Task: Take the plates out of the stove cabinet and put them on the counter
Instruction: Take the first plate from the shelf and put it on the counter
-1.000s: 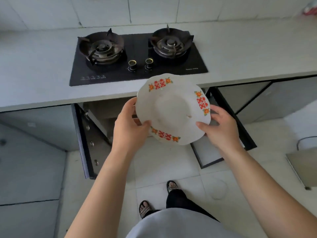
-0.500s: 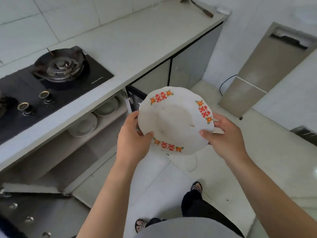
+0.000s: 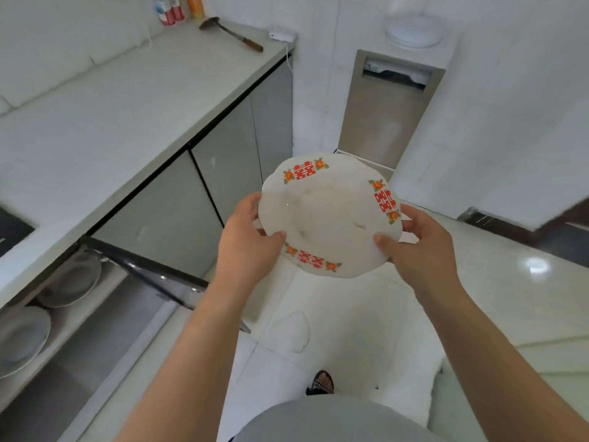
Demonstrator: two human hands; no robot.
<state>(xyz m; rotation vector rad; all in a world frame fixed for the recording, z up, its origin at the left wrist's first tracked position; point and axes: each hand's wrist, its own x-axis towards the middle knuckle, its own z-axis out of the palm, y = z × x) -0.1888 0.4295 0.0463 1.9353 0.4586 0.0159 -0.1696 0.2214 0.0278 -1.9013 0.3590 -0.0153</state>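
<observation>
A white scalloped plate [image 3: 328, 215] with red characters and orange flowers on its rim is held in the air over the floor, in front of me. My left hand [image 3: 247, 245] grips its left edge, thumb on top. My right hand [image 3: 414, 247] grips its right edge the same way. The grey counter [image 3: 105, 122] runs along the left. Below it the stove cabinet [image 3: 79, 314] stands open, and two more plates rest on its shelf: one [image 3: 71, 280] further in, another [image 3: 19, 341] at the left edge.
The open cabinet door [image 3: 153, 272] juts out over the floor just left of my left arm. A ladle [image 3: 232, 33], bottles [image 3: 170, 9] and a small white device [image 3: 282, 35] sit at the counter's far end. A tall appliance [image 3: 389, 110] stands ahead.
My view has swung right, away from the stove toward the far end of the counter. The plate stays held in both hands, carried to the right along with me.
</observation>
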